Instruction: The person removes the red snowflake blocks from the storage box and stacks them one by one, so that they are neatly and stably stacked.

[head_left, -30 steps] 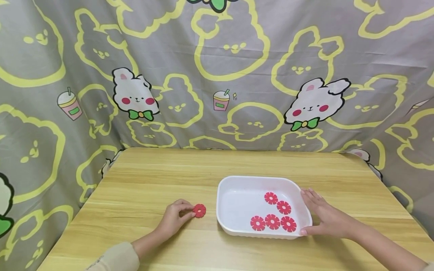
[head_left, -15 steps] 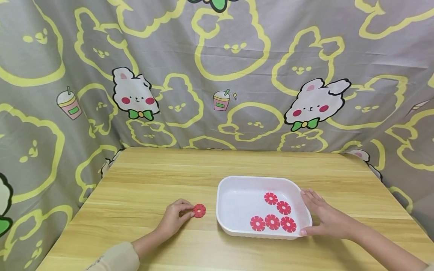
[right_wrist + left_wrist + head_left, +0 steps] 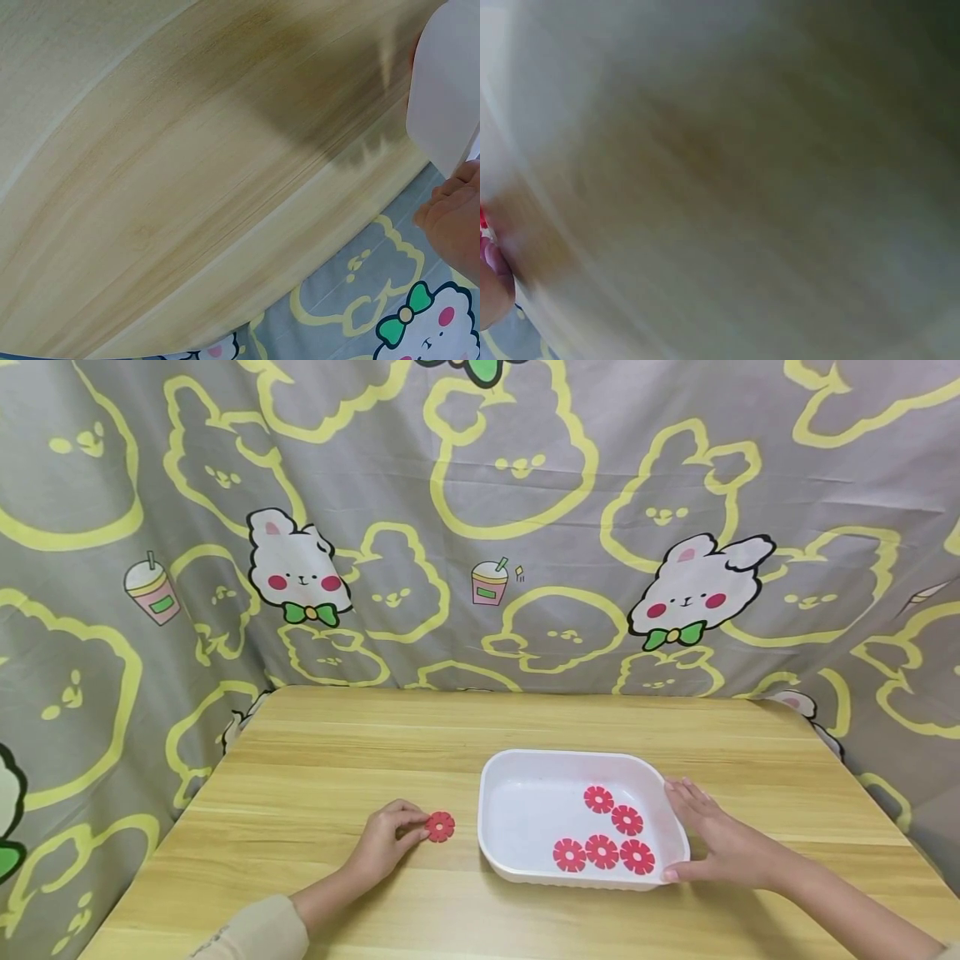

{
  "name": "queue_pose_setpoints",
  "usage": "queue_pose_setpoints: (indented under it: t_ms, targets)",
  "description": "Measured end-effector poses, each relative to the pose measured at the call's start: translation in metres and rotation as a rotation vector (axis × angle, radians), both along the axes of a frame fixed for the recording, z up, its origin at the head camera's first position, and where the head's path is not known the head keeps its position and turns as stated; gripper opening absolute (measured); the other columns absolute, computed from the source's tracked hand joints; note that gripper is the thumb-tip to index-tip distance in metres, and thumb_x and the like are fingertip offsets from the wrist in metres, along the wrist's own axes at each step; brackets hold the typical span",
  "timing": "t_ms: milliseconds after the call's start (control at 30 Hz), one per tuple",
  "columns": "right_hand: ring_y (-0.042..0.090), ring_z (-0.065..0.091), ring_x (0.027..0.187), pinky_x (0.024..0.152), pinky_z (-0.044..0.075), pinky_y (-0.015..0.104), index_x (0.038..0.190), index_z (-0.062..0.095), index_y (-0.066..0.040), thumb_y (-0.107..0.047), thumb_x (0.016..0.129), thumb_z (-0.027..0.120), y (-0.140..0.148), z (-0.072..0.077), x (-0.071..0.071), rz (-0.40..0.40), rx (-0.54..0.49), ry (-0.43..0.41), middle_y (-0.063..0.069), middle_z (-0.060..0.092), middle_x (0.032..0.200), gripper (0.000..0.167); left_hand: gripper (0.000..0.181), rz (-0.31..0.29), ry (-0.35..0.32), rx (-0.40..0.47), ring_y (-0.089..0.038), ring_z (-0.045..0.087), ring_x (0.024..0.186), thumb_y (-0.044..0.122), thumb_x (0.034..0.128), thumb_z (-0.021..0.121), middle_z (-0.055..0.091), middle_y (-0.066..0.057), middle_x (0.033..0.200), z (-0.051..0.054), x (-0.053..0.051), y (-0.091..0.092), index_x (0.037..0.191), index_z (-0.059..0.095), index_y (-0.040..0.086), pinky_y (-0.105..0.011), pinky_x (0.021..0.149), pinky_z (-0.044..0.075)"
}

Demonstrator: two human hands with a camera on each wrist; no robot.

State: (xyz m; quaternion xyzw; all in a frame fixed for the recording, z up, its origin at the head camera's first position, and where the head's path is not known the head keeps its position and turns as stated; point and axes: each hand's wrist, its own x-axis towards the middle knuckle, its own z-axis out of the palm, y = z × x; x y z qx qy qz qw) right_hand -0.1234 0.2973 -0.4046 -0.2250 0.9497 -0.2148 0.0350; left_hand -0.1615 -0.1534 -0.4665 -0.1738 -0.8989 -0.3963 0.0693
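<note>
Left of the white tub [image 3: 517, 827], your left grip [image 3: 384, 843] pinches a red notched disc [image 3: 447, 832] on or just above the desk [image 3: 360, 752]. It looks light, stiff, probably smooth; its rim seems the best hold. Your right grip [image 3: 727, 845] spreads against the tub's right end. Five similar discs [image 3: 603, 863] lie inside; a curtain [image 3: 405, 468] hangs behind the tub.
</note>
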Motion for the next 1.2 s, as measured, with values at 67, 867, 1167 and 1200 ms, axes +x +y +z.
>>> queue_pose_setpoints:
  t_ms: [67, 867, 1167, 1200]
  targets:
    - [0.047, 0.014, 0.137, 0.091, -0.008, -0.002, 0.144, 0.020, 0.006, -0.049, 0.068, 0.075, 0.000, 0.000, 0.000, 0.006, 0.003, 0.006, 0.032, 0.024, 0.146, 0.109, 0.017, 0.003, -0.008, 0.001, -0.012, 0.061, 0.078, 0.000, 0.0745, 0.072, 0.064, -0.005, 0.089, 0.000, 0.000, 0.000, 0.091, 0.071, -0.001, -0.015, 0.064, 0.052]
    - [0.050, 0.014, 0.135, 0.092, -0.009, -0.007, 0.142, 0.021, 0.010, -0.046, 0.069, 0.076, 0.002, -0.001, 0.000, 0.029, -0.017, 0.020, 0.035, 0.025, 0.143, 0.107, 0.016, 0.010, -0.024, 0.007, -0.012, 0.061, 0.077, 0.006, 0.0764, 0.072, 0.065, -0.004, 0.089, 0.003, 0.000, 0.000, 0.092, 0.071, 0.001, -0.015, 0.066, 0.052]
    - [0.047, 0.012, 0.138, 0.092, -0.008, -0.006, 0.142, 0.021, 0.009, -0.047, 0.069, 0.075, 0.002, -0.002, 0.000, 0.035, -0.013, 0.038, 0.036, 0.025, 0.143, 0.107, 0.018, 0.043, -0.001, 0.083, -0.021, 0.065, 0.082, 0.000, 0.0764, 0.070, 0.068, -0.009, 0.091, 0.019, -0.004, 0.005, 0.095, 0.069, -0.002, -0.021, 0.072, 0.056]
    - [0.045, 0.011, 0.139, 0.092, -0.008, -0.006, 0.143, 0.021, 0.009, -0.046, 0.069, 0.075, 0.002, -0.002, 0.000, 0.037, -0.014, 0.041, 0.036, 0.025, 0.143, 0.107, 0.018, 0.051, -0.005, 0.103, -0.021, 0.065, 0.082, 0.000, 0.0766, 0.070, 0.068, -0.009, 0.092, 0.022, -0.004, 0.007, 0.095, 0.069, -0.001, -0.021, 0.072, 0.056]
